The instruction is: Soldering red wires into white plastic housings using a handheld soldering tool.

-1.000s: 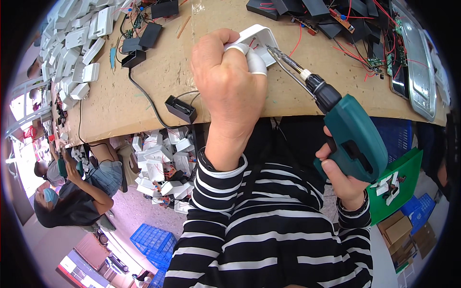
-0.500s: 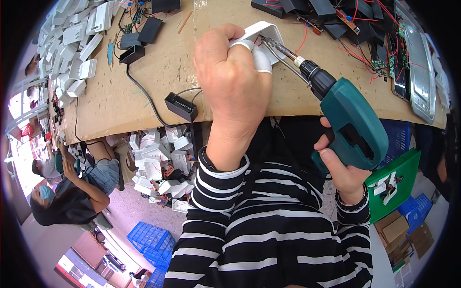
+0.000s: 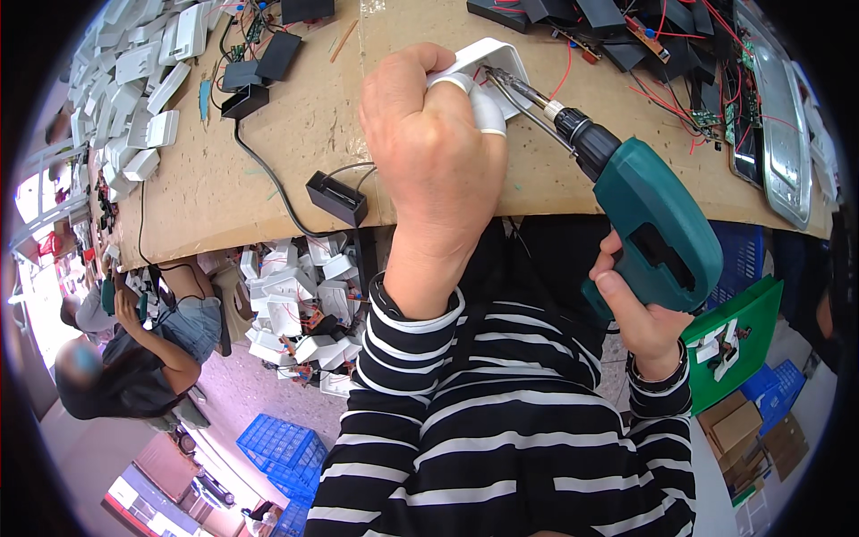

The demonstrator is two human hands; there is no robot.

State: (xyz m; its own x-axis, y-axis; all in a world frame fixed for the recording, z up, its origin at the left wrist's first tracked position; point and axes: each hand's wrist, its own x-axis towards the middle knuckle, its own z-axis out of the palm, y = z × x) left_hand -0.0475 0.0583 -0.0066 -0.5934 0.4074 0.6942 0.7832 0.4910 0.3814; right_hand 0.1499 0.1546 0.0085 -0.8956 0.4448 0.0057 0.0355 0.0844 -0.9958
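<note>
My left hand (image 3: 434,143) is closed around a white plastic housing (image 3: 488,52), tilted with its hollow side toward the right. White coverings (image 3: 488,112) wrap some of its fingers. In my right hand (image 3: 635,313) is a green cordless drill (image 3: 658,219), held by its grip. Its bit (image 3: 514,82) reaches into the hollow of the housing, with a thin metal rod running alongside. What the tip touches is too small to make out. A red wire (image 3: 564,76) shows just right of the housing.
White housings (image 3: 139,63) pile up at the left. Black cases with red wires (image 3: 617,45) lie at the far right beside a clear tray (image 3: 783,134). An opened black case (image 3: 337,199) sits near the table edge. A co-worker (image 3: 148,349) is at the left.
The drill's body has shifted very slightly to the left and up, its bit still inside the housing. My left hand holds the housing in the same place.
</note>
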